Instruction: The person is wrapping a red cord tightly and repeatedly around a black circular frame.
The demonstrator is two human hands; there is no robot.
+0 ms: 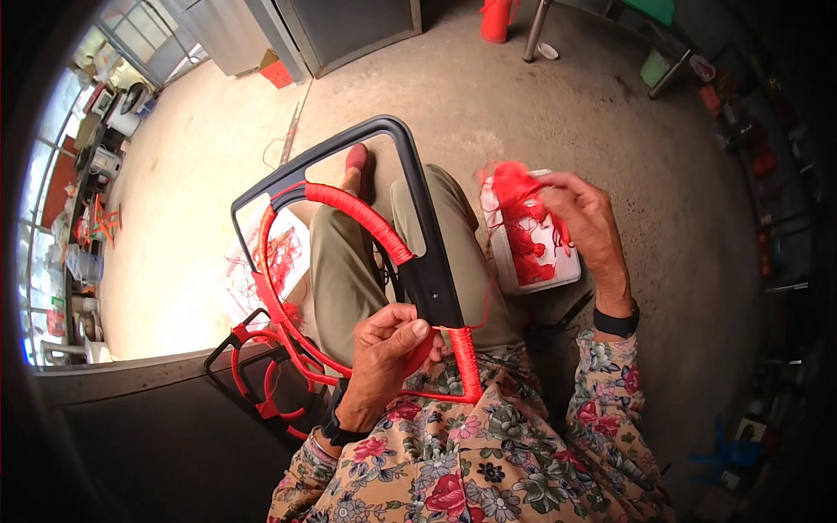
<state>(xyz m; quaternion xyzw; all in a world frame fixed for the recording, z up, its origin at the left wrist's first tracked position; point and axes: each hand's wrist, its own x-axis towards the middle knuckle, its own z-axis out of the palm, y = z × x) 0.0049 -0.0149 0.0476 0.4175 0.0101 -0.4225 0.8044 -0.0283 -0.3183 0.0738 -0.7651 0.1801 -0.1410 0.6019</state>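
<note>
Across my lap leans a black frame [429, 209] with a curved ring, much of it tightly wound with red cord [362, 218]. My left hand [382, 353] is closed around the frame's lower corner, beside a wound red section [468, 366]. Out to the right, my right hand [586, 213] pinches a loose red bundle of thread [516, 183], slightly blurred. The bundle is over a white tray [565, 277] holding more red thread, on the floor by my right leg. A thin red strand runs near the frame's lower corner.
A similar black frame with red winding [261, 408] rests at my lower left. Beyond my left knee lies a white tray or sheet with tangled red thread [277, 261]. Cluttered shelves [91, 174] line the left, a grey metal cabinet [357, 35] and red bucket-like container [497, 21] stand ahead.
</note>
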